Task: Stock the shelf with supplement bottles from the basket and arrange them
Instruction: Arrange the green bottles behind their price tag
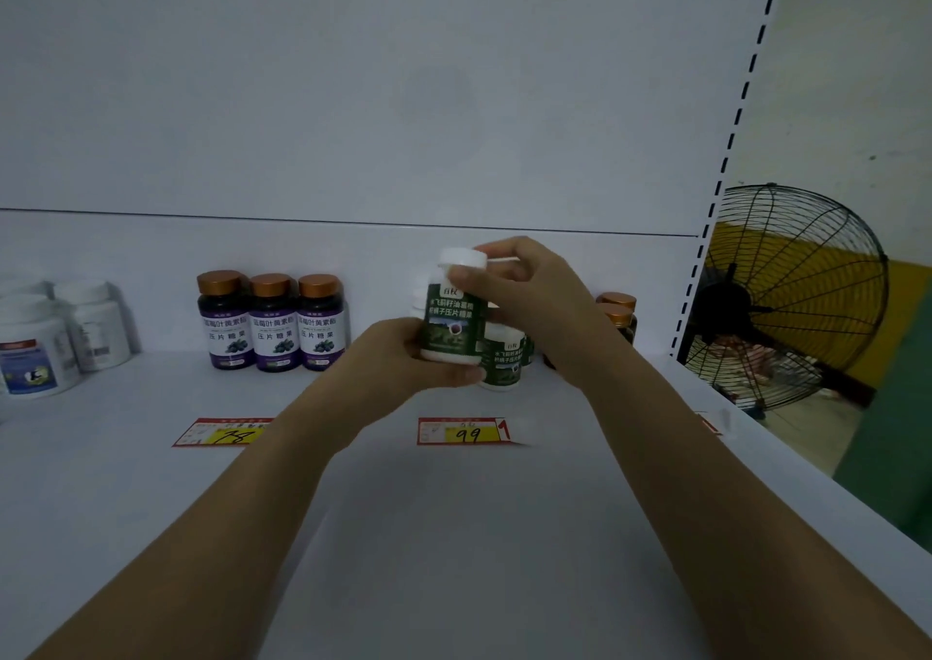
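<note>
**Green-label bottle held in both hands above the shelf**

The green-label bottle (453, 319), white-capped and upright, is held just above the shelf (454, 533), towards the back and right of centre. The left hand (403, 356) grips its base, fingers curled beneath and round it. The right hand (524, 286) pinches the top, thumb on the neck under the cap; its other fingers pass behind the cap and are partly hidden.

A second green bottle (502, 361) stands on the shelf just beside and behind the held one, its left side covered by it. Further green labels behind cannot be counted. Two amber-capped bottles (618, 306) show only their tops past the right wrist.

Three purple-label bottles (275, 324) stand touching in a row to the left. White bottles (60, 336) at far left are cut off by the frame edge.

The price tag marked 99 (466, 431) lies in front of the hands. A second tag (222, 432) is partly covered by the left forearm. A third at the right edge is unreadable. A wire-caged fan (787, 301) stands beyond the shelf upright.
</note>
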`<state>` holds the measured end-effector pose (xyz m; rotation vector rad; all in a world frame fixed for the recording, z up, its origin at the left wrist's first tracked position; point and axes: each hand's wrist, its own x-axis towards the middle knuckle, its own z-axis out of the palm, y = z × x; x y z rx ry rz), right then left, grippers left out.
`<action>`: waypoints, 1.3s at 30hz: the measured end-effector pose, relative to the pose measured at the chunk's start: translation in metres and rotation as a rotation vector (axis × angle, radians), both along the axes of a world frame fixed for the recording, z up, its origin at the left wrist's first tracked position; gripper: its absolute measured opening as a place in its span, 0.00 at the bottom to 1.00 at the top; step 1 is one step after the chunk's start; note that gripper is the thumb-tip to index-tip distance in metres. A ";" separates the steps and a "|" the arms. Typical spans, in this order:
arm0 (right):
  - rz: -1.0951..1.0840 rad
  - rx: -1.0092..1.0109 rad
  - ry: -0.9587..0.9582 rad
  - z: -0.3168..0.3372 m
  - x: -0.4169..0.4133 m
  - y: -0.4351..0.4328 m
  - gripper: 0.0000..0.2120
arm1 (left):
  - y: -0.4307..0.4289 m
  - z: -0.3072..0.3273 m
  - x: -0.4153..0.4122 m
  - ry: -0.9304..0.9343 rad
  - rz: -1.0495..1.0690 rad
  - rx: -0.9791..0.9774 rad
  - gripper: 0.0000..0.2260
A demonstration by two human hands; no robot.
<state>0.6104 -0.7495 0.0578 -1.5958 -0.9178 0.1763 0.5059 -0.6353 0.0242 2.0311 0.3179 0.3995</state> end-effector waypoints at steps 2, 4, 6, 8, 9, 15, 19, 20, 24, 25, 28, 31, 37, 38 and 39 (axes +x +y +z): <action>0.010 -0.010 -0.057 0.002 -0.001 -0.001 0.17 | 0.001 -0.002 0.003 -0.048 0.011 0.055 0.14; -0.024 -0.035 -0.106 0.003 0.001 -0.003 0.17 | 0.001 -0.007 0.005 -0.052 0.012 0.105 0.17; -0.057 -0.073 -0.141 0.004 0.005 -0.005 0.16 | 0.003 -0.011 0.007 -0.041 0.031 0.141 0.22; -0.055 -0.131 -0.164 0.003 0.007 -0.008 0.15 | 0.004 -0.015 0.008 -0.033 0.056 0.178 0.24; -0.048 -0.168 -0.185 0.003 0.009 -0.009 0.16 | 0.005 -0.017 0.009 -0.031 0.065 0.198 0.24; -0.059 -0.342 -0.308 0.000 0.009 -0.008 0.19 | 0.008 -0.024 0.012 -0.028 0.070 0.288 0.24; -0.076 -0.449 -0.388 0.017 0.004 0.000 0.17 | 0.014 -0.024 0.015 -0.042 0.115 0.317 0.23; -0.074 -0.489 -0.401 0.025 0.004 0.003 0.17 | 0.016 -0.024 0.017 -0.044 0.139 0.332 0.23; -0.088 -0.571 -0.422 0.056 0.011 0.016 0.17 | 0.022 -0.028 0.019 -0.042 0.229 0.382 0.21; -0.112 -0.587 -0.439 0.060 0.015 0.019 0.17 | 0.023 -0.029 0.018 -0.018 0.245 0.443 0.21; -0.214 -0.659 -0.564 0.061 0.028 0.033 0.18 | 0.023 -0.036 0.019 0.142 0.246 0.614 0.21; -0.271 -0.711 -0.651 0.052 0.039 0.047 0.20 | 0.025 -0.044 0.023 0.306 0.202 0.662 0.20; -0.238 -0.793 -0.683 0.030 0.058 0.059 0.16 | 0.034 -0.056 0.024 0.464 0.116 0.824 0.25; -0.223 -0.811 -0.690 0.024 0.060 0.061 0.16 | 0.035 -0.058 0.024 0.467 0.113 0.840 0.25; -0.210 -0.823 -0.693 0.020 0.063 0.062 0.16 | 0.036 -0.059 0.025 0.473 0.111 0.853 0.25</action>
